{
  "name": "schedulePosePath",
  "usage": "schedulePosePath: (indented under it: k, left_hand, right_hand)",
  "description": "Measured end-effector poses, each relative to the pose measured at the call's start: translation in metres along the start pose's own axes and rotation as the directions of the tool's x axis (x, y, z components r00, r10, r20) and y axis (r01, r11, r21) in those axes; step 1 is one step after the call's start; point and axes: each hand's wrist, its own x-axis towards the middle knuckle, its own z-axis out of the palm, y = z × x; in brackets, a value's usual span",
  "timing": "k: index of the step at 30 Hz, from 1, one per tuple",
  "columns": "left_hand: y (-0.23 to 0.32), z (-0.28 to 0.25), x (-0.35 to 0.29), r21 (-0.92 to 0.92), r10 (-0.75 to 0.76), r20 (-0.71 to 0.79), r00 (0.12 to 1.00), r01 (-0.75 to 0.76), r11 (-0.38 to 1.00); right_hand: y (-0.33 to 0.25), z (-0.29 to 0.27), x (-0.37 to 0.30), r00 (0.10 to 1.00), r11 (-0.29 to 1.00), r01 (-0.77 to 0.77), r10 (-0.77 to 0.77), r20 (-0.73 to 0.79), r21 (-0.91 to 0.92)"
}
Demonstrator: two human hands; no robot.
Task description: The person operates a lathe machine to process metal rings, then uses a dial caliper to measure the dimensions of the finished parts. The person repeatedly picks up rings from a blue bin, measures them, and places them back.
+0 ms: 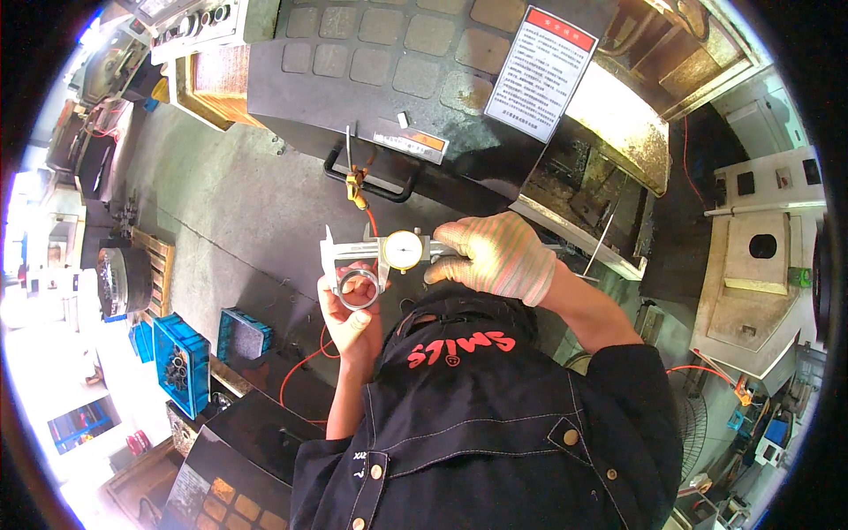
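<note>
My bare left hand holds a shiny metal ring upright by its rim, its fingers and thumb closed around it. My right hand, in a striped knit work glove, grips the beam end of a dial caliper with a round white dial. The caliper lies level across the front of me, its jaws pointing down at the ring. Ring and jaws overlap in view; whether they touch is too fine to tell.
Ahead stands a dark machine door with a black handle and a yellow air gun hanging by it. Blue crates sit at the left, one with rings. An orange hose trails on the floor; a white machine stands right.
</note>
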Motion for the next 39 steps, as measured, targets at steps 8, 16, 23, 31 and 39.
schedulePosePath:
  k: [8, 16, 23, 31, 39]
  left_hand:
    - [0.000, -0.001, 0.002, 0.063, 0.020, -0.001, 1.000, -0.020, 0.998]
    - [0.001, 0.003, 0.006, 0.008, -0.004, -0.013, 1.000, 0.004, 1.000]
    - [0.003, 0.006, 0.008, 0.018, -0.041, -0.062, 0.997, 0.042, 0.999]
    - [0.001, 0.003, 0.009, 0.043, -0.020, -0.042, 0.999, 0.022, 0.999]
    - [0.002, -0.001, 0.008, 0.031, -0.030, -0.079, 0.996, 0.032, 0.999]
  right_hand:
    - [0.001, 0.001, 0.001, 0.999, 0.999, -0.036, 0.035, 0.030, 0.023]
    - [0.002, 0.007, 0.004, 0.994, 0.995, -0.096, 0.094, 0.063, 0.013]
    - [-0.004, -0.004, 0.016, 0.942, 0.973, -0.227, 0.231, 0.242, -0.044]
    - [-0.013, -0.007, 0.025, 0.935, 0.963, -0.221, 0.254, 0.245, -0.155]
    - [-0.018, -0.007, 0.025, 0.961, 0.970, -0.181, 0.209, 0.179, -0.164]
